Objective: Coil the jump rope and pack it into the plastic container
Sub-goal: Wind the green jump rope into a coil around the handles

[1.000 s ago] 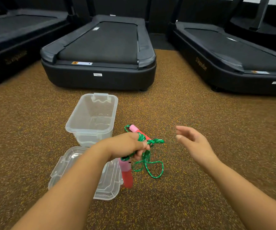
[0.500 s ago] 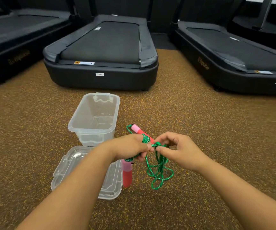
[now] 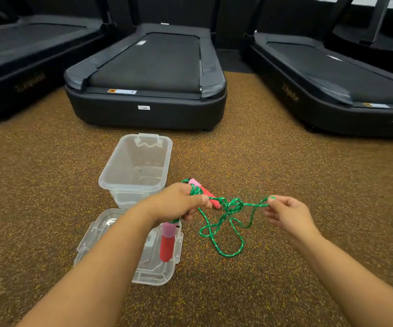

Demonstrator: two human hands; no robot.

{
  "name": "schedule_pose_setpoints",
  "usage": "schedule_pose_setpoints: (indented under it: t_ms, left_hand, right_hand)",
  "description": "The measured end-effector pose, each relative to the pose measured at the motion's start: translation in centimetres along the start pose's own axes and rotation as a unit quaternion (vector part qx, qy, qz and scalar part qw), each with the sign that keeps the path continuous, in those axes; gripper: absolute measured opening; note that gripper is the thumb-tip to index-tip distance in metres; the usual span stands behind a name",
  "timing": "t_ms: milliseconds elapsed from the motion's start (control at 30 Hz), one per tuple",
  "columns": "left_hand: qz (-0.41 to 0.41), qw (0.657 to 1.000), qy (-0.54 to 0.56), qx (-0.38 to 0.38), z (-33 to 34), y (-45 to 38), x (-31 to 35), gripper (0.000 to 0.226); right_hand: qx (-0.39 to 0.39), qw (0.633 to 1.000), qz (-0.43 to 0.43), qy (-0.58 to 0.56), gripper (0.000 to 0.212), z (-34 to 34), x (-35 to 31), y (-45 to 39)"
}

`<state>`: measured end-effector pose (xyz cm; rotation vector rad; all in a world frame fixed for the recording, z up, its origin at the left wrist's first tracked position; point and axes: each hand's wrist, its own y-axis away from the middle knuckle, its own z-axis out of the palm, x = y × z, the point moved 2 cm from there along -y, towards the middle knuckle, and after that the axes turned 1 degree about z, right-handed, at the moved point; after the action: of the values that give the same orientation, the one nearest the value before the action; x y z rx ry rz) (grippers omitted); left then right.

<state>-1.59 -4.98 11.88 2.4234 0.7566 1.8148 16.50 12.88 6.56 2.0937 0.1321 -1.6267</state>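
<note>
- We judge the coiling step to be in hand: the green braided jump rope [image 3: 232,206] is partly gathered, not yet a tidy bundle, and nothing of it is in the container.
- Our left hand [image 3: 179,204] is closed round both red and pink foam handles [image 3: 167,244] and a wad of rope turns; one handle hangs down below the fist, over the lid, and the other sticks out above it towards the container.
- Our right hand [image 3: 287,215] pinches the rope between thumb and fingertips, drawing a short span taut out to the right of the left hand.
- Midway along that span sits a tangle or knot; we cannot tell whether it is a true knot or only crossed turns.
- Below the span, slack loops hang down towards the brown speckled rubber floor [image 3: 308,175]; whether they touch it we cannot tell.
- The clear rectangular plastic container [image 3: 110,173] stands open on the floor just beyond the left hand, and it looks empty.
- Its clear plastic lid [image 3: 148,277] lies flat on the floor just in front of it, under the left forearm.
- Black treadmills [image 3: 148,74] stand in a row well beyond.
- The next move, as we judge it, calls for working out the tangle, then winding the free slack round the handles held in the left hand.
- Only then can the bundle go down into the container, and the lid after it.
</note>
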Motion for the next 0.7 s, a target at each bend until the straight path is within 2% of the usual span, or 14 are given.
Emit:
schedule_pose_setpoints:
  t_ms: [67,133,233,300,367,433,467,500,600,633,700]
  left_hand:
    - [0.003,1.000,0.001,0.000,0.3,-0.1,0.2,0.029]
    - [0.003,1.000,-0.004,-0.005,0.5,-0.2,0.3,0.032]
    - [0.008,1.000,-0.013,-0.021,0.8,-0.1,0.6,0.025]
    - [0.005,1.000,-0.002,-0.026,0.8,-0.2,0.5,0.023]
    - [0.005,1.000,0.008,-0.026,0.8,-0.3,0.4,0.023]
    - [0.008,1.000,0.007,-0.014,0.6,-0.3,0.5,0.022]
    - [0.008,1.000,0.011,-0.003,0.4,-0.3,0.5,0.022]
    - [0.008,1.000,0.020,0.006,0.3,-0.2,0.5,0.022]
    - [0.016,0.999,0.046,0.014,0.0,0.0,0.7,0.023]
    - [0.018,0.998,0.052,0.012,0.1,0.0,0.7,0.024]
    - [0.022,0.998,0.065,0.006,0.3,0.0,0.8,0.024]
  right_hand:
    - [0.003,0.998,-0.012,0.061,0.027,0.1,0.4,0.2]
    - [-0.013,0.986,-0.076,0.146,0.039,0.6,-0.7,1.0]
    - [-0.140,0.956,-0.198,0.165,0.039,2.2,-3.2,3.0]
    - [-0.241,0.926,-0.225,0.183,0.031,3.7,-4.0,4.2]
    - [-0.288,0.905,-0.216,0.225,0.033,4.8,-3.5,4.6]
    - [-0.278,0.883,-0.223,0.306,0.041,5.2,-2.9,4.3]
    - [-0.274,0.868,-0.228,0.345,0.038,5.1,-2.7,4.2]
    - [-0.274,0.859,-0.228,0.368,0.032,4.9,-2.5,4.1]
    - [-0.278,0.867,-0.222,0.350,0.010,4.6,-2.1,4.1]
    - [-0.277,0.867,-0.230,0.344,0.013,4.7,-2.1,4.2]
    - [-0.283,0.861,-0.242,0.348,0.034,5.1,-1.9,4.2]
